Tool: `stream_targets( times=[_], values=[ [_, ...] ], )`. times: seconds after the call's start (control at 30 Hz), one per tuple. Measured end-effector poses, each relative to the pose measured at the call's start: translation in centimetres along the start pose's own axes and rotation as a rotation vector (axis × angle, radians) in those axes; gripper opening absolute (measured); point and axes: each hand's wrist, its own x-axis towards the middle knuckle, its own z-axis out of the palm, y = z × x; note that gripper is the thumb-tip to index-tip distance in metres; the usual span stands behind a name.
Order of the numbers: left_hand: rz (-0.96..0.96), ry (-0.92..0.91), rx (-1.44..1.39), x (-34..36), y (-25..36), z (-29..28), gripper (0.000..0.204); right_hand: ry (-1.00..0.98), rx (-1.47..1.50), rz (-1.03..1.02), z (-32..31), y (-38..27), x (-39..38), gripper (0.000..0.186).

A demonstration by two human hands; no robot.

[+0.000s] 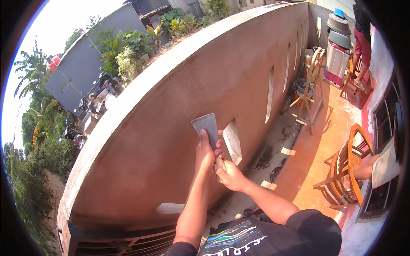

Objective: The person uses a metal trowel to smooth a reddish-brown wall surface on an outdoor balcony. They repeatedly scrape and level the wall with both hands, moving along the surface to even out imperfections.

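In front of me, held up before the wall, is a scraper [208, 125] with a wide, flat grey blade and a light-coloured handle. The fingers of my left hand [205, 154] are closed round the lower blade, thumb on its near face and fingertips showing at its right edge. Just below, my right hand [231, 176] grips the handle, most of which its fingers hide. Beyond the blade rises a curved, reddish-brown plastered wall [171, 115] with a pale top edge and several narrow openings. The blade appears apart from the wall.
At right, a wooden chair [352, 170] stands on orange tiles [305, 179], with another person's bare leg [363, 172] beside it. Farther back are a wooden trestle [308, 96], buckets [302, 87], stacked bins [338, 51] and a person in red shorts [364, 45] on a chair.
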Motion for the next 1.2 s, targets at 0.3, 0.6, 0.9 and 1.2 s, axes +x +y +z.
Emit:
stream_targets(
  times=[0.3, 0.6, 0.9, 1.2],
  values=[
    [0.03, 0.046, 0.005, 0.7, 1.0, 1.4, 0.062, -0.003, -0.071, -0.1, -0.8, -0.5, 1.3, 0.016],
    [0.338, -0.169, 0.003, 3.2, 3.1, 3.7, 0.066, -0.043, 0.001, -0.429, -3.4, -3.3, 2.9, 0.02],
    [0.391, -0.194, 0.067, 3.9, 4.7, 6.1, 0.06, -0.04, 0.009, -0.326, -3.8, -7.3, 3.2, 0.025],
    [0.226, -0.096, 0.074, 3.8, 3.9, 5.8, 0.062, -0.054, 0.021, -0.24, -3.8, -7.2, 2.8, 0.024]
  ],
)
